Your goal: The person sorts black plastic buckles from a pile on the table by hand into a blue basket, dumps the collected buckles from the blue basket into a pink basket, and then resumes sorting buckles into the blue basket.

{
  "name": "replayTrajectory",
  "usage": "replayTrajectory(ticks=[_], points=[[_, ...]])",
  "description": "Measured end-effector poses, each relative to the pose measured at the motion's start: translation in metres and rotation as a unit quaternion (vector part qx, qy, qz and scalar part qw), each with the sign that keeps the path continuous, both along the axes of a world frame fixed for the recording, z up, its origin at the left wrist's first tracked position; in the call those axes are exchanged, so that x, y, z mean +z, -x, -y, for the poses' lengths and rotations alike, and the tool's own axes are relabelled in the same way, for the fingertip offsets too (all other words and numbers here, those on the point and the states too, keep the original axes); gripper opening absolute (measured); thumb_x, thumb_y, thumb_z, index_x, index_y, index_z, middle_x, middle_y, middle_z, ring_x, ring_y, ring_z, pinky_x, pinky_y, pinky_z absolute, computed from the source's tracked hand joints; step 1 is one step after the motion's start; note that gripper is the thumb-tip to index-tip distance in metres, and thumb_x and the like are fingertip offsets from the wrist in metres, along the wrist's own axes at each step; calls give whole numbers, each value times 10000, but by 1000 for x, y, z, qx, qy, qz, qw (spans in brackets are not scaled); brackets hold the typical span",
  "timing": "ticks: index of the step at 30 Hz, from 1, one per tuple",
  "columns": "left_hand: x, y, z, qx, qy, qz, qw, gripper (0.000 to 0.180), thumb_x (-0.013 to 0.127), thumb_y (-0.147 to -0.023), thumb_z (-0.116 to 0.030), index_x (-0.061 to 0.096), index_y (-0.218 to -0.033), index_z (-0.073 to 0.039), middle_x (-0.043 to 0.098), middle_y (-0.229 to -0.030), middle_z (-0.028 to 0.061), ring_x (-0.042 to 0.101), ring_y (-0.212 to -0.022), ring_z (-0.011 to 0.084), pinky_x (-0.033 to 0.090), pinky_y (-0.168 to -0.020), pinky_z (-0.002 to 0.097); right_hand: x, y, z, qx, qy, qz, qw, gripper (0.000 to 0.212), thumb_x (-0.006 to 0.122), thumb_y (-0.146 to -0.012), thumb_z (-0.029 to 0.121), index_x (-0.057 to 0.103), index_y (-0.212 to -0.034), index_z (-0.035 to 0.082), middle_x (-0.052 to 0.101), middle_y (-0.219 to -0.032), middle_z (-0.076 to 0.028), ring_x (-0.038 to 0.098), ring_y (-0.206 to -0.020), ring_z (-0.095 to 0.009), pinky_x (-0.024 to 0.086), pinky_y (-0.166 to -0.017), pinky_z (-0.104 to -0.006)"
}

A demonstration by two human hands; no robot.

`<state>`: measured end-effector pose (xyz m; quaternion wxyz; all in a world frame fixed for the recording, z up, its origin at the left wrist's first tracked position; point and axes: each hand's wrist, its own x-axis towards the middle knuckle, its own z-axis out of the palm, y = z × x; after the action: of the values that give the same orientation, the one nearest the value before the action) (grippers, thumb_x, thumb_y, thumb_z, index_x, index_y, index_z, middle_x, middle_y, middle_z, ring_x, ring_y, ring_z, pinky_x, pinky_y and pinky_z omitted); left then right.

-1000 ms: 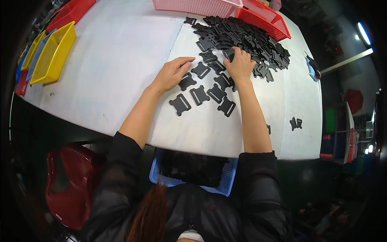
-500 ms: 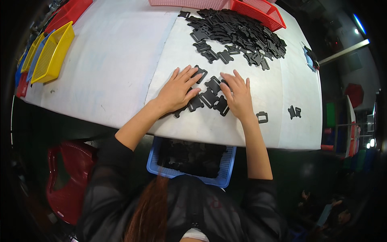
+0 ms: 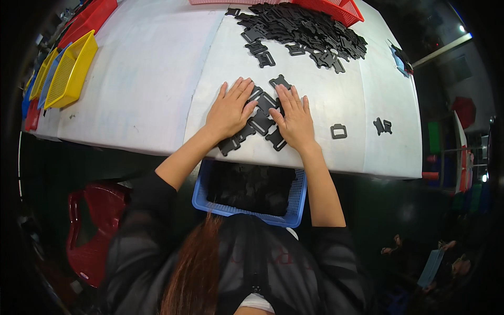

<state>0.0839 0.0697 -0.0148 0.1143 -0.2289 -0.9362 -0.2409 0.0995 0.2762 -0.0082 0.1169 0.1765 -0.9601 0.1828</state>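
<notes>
Several black plastic buckle pieces (image 3: pixel 261 122) lie in a loose cluster on the white tabletop, some touching or overlapping. On the cluster's left side rests my left hand (image 3: pixel 229 110), its fingers stretched out and partly covering pieces. My right hand (image 3: pixel 295 118) lies along the other side with straight fingers, palm down, hiding part of a piece. Just beyond its fingertips sits another buckle piece (image 3: pixel 280 82). Neither hand grips anything that I can see. Close to the table's front edge, a black buckle piece (image 3: pixel 229 146) lies below my left hand.
A large heap of black buckle pieces (image 3: pixel 304 29) covers the far side, before a red basket (image 3: pixel 349 13). A square black frame (image 3: pixel 338 131) and a small buckle group (image 3: pixel 382 126) lie rightward. Yellow baskets (image 3: pixel 79 68) stand far left. A blue basket (image 3: pixel 199 191) sits below the edge.
My right hand has moved inward, toward my left hand. One buckle piece has come away from the heap's near side to my right fingertips. The whole view has shifted slightly.
</notes>
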Motion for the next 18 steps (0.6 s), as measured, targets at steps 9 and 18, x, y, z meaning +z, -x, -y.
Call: replayTrajectory(ticks=[9, 18], points=[[22, -113, -14, -19, -103, 51, 993, 391, 494, -926, -131, 492, -1303, -28, 455, -1379, 139, 340, -1355, 309, 226, -1111, 485, 23, -108, 1, 81, 65, 33, 994, 512, 605, -872, 280, 482, -1341, 115, 463, -1391, -62, 346, -1347, -299, 253, -1095, -499], [68, -84, 10, -53, -344, 84, 934, 193, 492, -938, -95, 648, -1008, -5, 646, -1017, 145, 615, -973, 275, 473, -857, 335, 65, -78, -29, 58, 183, -21, 981, 318, 632, -849, 159, 613, -1145, 47, 604, -1093, -138, 554, -1053, -318, 432, -923, -403]])
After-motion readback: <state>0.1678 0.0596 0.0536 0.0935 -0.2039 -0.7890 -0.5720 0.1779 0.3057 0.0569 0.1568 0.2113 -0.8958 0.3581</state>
